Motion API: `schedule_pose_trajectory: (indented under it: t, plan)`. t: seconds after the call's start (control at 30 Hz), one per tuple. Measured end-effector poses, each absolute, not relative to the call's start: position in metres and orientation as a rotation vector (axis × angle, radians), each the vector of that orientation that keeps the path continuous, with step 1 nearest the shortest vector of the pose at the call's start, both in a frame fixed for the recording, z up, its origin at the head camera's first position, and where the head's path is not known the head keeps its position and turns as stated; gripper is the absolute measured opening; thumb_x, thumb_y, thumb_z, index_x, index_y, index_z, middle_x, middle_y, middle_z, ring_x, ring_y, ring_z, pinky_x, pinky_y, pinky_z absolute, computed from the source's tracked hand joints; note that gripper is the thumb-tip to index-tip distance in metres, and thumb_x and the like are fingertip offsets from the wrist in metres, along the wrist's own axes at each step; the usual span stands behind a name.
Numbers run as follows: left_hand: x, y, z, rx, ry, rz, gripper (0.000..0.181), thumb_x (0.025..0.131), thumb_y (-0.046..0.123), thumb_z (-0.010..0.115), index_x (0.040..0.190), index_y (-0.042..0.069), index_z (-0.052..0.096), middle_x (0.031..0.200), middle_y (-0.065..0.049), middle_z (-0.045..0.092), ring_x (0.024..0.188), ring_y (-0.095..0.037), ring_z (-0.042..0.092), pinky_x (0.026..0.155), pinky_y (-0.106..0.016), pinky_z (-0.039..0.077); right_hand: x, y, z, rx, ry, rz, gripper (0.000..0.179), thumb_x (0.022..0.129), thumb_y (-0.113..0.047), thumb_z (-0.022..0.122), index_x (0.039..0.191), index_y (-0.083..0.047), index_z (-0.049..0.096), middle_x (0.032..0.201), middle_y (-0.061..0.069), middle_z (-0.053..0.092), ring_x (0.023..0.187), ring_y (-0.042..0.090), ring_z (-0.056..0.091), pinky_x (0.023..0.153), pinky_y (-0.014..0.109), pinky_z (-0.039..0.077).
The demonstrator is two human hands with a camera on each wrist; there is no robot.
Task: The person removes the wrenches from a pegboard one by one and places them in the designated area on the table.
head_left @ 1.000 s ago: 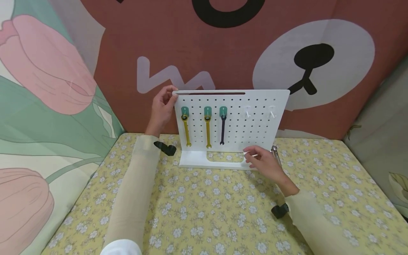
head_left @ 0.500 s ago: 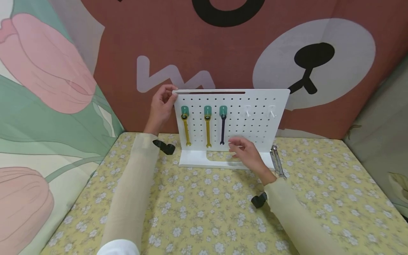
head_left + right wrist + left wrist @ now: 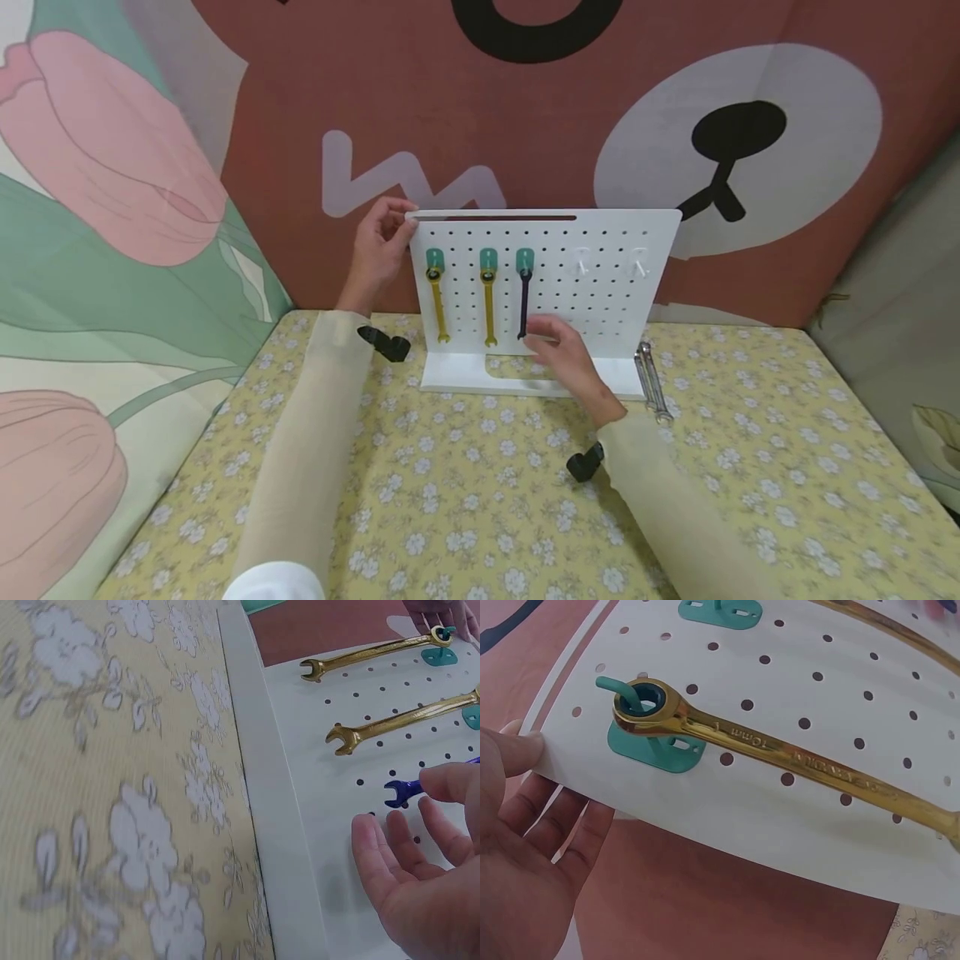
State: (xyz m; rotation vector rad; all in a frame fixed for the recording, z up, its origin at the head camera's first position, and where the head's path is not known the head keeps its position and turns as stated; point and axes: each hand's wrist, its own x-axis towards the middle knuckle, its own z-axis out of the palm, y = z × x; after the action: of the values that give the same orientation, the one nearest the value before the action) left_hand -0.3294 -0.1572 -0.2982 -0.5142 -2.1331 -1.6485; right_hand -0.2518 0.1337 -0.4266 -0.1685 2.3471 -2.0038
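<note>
A white pegboard stand (image 3: 555, 242) stands upright on the table. My left hand (image 3: 378, 250) grips its upper left corner, thumb in front and fingers behind. Two gold combination wrenches (image 3: 439, 308) (image 3: 490, 310) hang from green hooks (image 3: 435, 260) by their ring ends. To their right, a dark blue wrench (image 3: 524, 300) hangs from another green hook. My right hand (image 3: 566, 354) is at this wrench's lower end, fingers loosely bent. In the right wrist view the thumb overlaps the blue wrench (image 3: 401, 793); whether it touches is unclear.
Two clear hooks (image 3: 582, 265) (image 3: 640, 265) on the board's right side carry nothing. Several silver wrenches (image 3: 652, 383) lie beside the stand's right end. A yellow floral cloth (image 3: 465, 500) covers the table, and a printed curtain (image 3: 420, 100) hangs behind.
My right hand has moved left, from near the base's right end to the blue wrench's lower end, uncovering the silver wrenches. The left hand stays on the board's corner.
</note>
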Motion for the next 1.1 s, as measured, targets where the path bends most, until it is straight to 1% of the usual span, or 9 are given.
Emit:
schedule_pose_trajectory:
  t: [0.13,0.33,0.4,0.47,0.63,0.8,0.93,1.0,1.1]
  plan:
    - [-0.314,-0.153,-0.287,-0.521,-2.144,-1.656,0.025,0.106,0.005,0.056,0.128,-0.006,0.057,0.107,-0.027,0.059,0.088,-0.032,0.055,0.077,-0.035,0.051,-0.256,0.127,-0.429,-0.19,2.373,-2.0,0.037,0.103,-0.016,0.064,0.137,-0.004,0.058,0.134,0.015,0.057,0.12,0.032,0.06,0.096,0.047,0.052]
    - [-0.303,-0.151,-0.279,-0.514,-2.144,-1.661,0.023,0.105,0.005,0.057,0.127,-0.005,0.057,0.105,-0.024,0.06,0.086,-0.028,0.057,0.075,-0.03,0.052,-0.251,0.123,-0.427,-0.327,2.426,-1.941,0.03,0.103,-0.013,0.065,0.129,0.002,0.063,0.118,0.016,0.061,0.11,0.043,0.062,0.092,0.054,0.053]
    - [-0.303,-0.151,-0.28,-0.517,-2.139,-1.662,0.023,0.105,0.004,0.057,0.127,-0.005,0.057,0.105,-0.026,0.06,0.087,-0.03,0.057,0.076,-0.031,0.052,-0.248,0.123,-0.427,-0.369,2.43,-1.927,0.029,0.103,-0.013,0.065,0.127,0.002,0.063,0.115,0.016,0.062,0.109,0.045,0.062,0.091,0.055,0.053]
    - [-0.303,-0.151,-0.28,-0.521,-2.134,-1.664,0.024,0.105,0.004,0.057,0.127,-0.006,0.057,0.106,-0.026,0.06,0.087,-0.031,0.056,0.076,-0.033,0.051,-0.246,0.123,-0.425,-0.392,2.419,-1.93,0.029,0.103,-0.014,0.065,0.127,0.003,0.063,0.114,0.016,0.063,0.109,0.046,0.062,0.091,0.056,0.053]
    - [-0.303,-0.15,-0.28,-0.51,-2.136,-1.674,0.024,0.106,0.004,0.057,0.127,-0.007,0.056,0.106,-0.024,0.06,0.088,-0.033,0.056,0.075,-0.028,0.05,-0.238,0.128,-0.423,-0.384,2.413,-1.918,0.036,0.105,-0.019,0.064,0.133,0.001,0.06,0.117,0.017,0.064,0.109,0.045,0.063,0.091,0.055,0.053]
    - [-0.304,-0.149,-0.282,-0.521,-2.121,-1.681,0.024,0.105,0.003,0.057,0.126,-0.007,0.056,0.101,-0.021,0.059,0.089,-0.039,0.053,0.073,-0.027,0.049,-0.233,0.135,-0.423,-0.38,2.41,-1.958,0.039,0.105,-0.015,0.063,0.139,0.001,0.054,0.117,0.02,0.065,0.108,0.047,0.063,0.09,0.054,0.054]
    - [-0.303,-0.148,-0.283,-0.518,-2.128,-1.673,0.024,0.106,0.005,0.056,0.127,-0.006,0.057,0.097,-0.015,0.057,0.088,-0.039,0.052,0.073,-0.029,0.048,-0.228,0.138,-0.423,-0.441,2.392,-1.995,0.035,0.104,-0.012,0.063,0.136,0.002,0.055,0.114,0.022,0.066,0.105,0.052,0.062,0.089,0.056,0.053]
    - [-0.303,-0.149,-0.284,-0.518,-2.13,-1.662,0.024,0.107,0.006,0.055,0.127,-0.005,0.057,0.097,-0.015,0.056,0.087,-0.037,0.052,0.074,-0.03,0.048,-0.225,0.14,-0.422,-0.475,2.386,-2.001,0.034,0.104,-0.012,0.063,0.134,0.003,0.056,0.113,0.024,0.066,0.103,0.05,0.063,0.088,0.056,0.054]
    - [-0.304,-0.148,-0.285,-0.547,-2.112,-1.654,0.023,0.107,0.005,0.055,0.127,-0.007,0.057,0.097,-0.019,0.055,0.084,-0.035,0.051,0.075,-0.038,0.048,-0.221,0.142,-0.419,-0.498,2.389,-2.004,0.035,0.104,-0.012,0.065,0.133,0.004,0.056,0.112,0.026,0.066,0.098,0.04,0.067,0.086,0.053,0.055]
